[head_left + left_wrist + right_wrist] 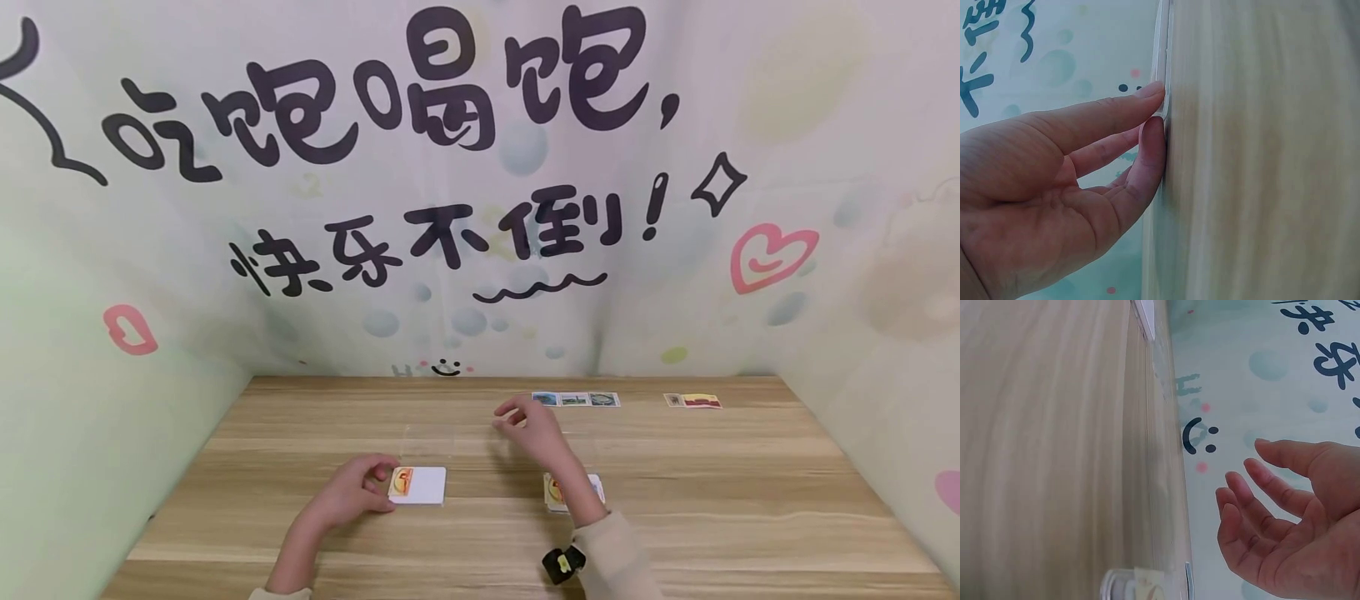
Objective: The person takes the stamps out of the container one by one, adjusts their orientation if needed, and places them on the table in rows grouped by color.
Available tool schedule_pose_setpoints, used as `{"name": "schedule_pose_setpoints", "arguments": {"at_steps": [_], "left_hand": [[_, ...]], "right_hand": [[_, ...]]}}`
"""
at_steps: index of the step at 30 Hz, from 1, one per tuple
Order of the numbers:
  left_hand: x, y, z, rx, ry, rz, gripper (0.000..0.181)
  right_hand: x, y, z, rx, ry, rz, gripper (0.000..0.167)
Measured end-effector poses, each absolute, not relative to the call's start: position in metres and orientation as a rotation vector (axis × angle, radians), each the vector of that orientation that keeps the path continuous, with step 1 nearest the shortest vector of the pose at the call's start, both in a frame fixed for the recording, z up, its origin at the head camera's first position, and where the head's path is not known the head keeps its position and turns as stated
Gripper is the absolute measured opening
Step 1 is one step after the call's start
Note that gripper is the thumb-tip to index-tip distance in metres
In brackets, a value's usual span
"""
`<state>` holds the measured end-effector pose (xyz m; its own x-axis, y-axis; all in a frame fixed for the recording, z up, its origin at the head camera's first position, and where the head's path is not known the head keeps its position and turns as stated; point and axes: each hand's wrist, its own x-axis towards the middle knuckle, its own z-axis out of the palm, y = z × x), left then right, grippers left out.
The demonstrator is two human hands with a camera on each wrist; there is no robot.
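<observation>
A white card (427,485) with an orange and yellow picture on its left end lies on the table, left of the middle. My left hand (356,492) holds it at its left edge, thumb at the near corner and a finger at the far one. The left wrist view shows the thumb and fingertips of this hand (1079,169) at the thin edge. Over the table my right hand (534,429) hangs in the air, its fingers (1241,494) loosely bent with nothing between them. Beneath the right forearm sits a second picture card or stack (553,493), partly hidden.
Three small picture cards (573,399) stand in a row at the back of the wooden table (712,517). Further right lie a small picture and a red and yellow one (701,401). A faint clear sheet (427,440) lies behind the white card. A printed backdrop (450,333) rises behind.
</observation>
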<state>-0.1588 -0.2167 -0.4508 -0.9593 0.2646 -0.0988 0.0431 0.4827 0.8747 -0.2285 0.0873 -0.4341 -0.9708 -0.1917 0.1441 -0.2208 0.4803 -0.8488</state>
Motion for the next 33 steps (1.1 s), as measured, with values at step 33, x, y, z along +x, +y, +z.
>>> {"name": "schedule_pose_setpoints", "arguments": {"at_steps": [33], "left_hand": [[-0.159,-0.217,-0.448,0.291,2.508,1.46,0.055]], "right_hand": [[-0.216,0.051,-0.43,0.49,-2.706,1.622,0.014]]}}
